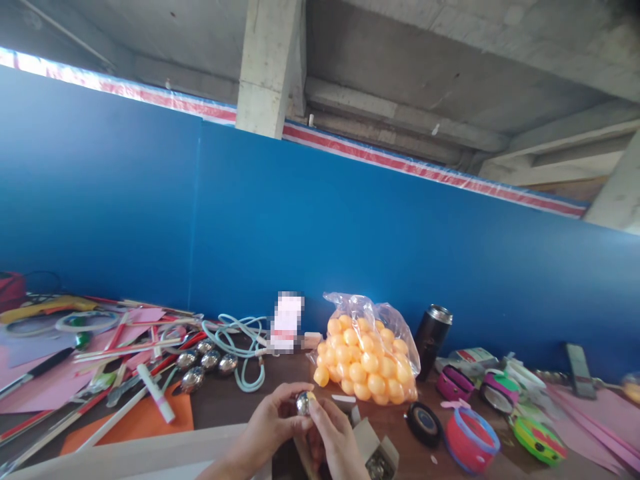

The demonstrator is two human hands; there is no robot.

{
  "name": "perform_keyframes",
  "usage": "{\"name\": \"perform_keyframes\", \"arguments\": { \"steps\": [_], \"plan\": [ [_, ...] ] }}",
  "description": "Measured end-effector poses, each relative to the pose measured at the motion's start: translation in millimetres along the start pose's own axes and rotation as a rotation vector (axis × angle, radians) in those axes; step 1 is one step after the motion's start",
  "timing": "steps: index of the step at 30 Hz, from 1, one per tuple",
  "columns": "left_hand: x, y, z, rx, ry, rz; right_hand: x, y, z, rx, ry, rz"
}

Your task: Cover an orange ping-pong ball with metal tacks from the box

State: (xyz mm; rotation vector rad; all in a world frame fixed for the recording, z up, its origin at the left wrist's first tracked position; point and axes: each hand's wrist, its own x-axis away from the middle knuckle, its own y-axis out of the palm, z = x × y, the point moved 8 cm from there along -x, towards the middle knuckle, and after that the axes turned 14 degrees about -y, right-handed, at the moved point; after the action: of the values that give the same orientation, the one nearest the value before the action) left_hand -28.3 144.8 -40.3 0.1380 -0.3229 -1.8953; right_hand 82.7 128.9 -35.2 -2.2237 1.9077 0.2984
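Observation:
A small shiny silver ball is held up between both hands, near the table's front edge. My left hand is closed, its thumb and fingers gripping the ball from the left. From the right, my right hand pinches the same ball between thumb and fingertips. Something yellowish shows at the ball's top right, too small to make out. Just right of my right hand stands an open small cardboard box with small metallic pieces inside. Several similar silver balls lie in a cluster to the left.
A clear bag of orange balls stands behind the hands, beside a black thermos. Light-blue cord and craft sticks lie left, near a white marker. At right are a black lid and colourful round cases. A blue partition rises behind.

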Motion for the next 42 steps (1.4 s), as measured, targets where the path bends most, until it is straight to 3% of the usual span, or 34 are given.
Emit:
{"name": "perform_keyframes", "arguments": {
  "steps": [5,16,24,32,38,42],
  "plan": [
    [2.0,-0.7,2.9,-0.080,0.023,0.053,0.6,-0.6,4.0,0.009,0.000,-0.010],
    [3.7,3.4,2.4,-0.083,-0.010,0.018,-1.0,-1.2,16.0,-0.043,-0.002,0.032],
    [7.9,3.1,15.6,-0.270,0.114,0.116,-0.7,-4.1,10.4,0.048,-0.008,0.039],
    [23.4,-23.3,29.7,-0.194,0.294,0.496,-1.7,-24.7,-26.8,0.145,-0.136,0.174],
    [20.0,-33.7,27.2,-0.143,0.303,0.556,-5.3,-55.0,-56.4,0.158,-0.170,0.232],
    [18.9,-31.0,25.6,-0.215,0.270,0.552,-3.7,-73.9,-64.2,0.277,-0.105,0.154]
  ]
}}
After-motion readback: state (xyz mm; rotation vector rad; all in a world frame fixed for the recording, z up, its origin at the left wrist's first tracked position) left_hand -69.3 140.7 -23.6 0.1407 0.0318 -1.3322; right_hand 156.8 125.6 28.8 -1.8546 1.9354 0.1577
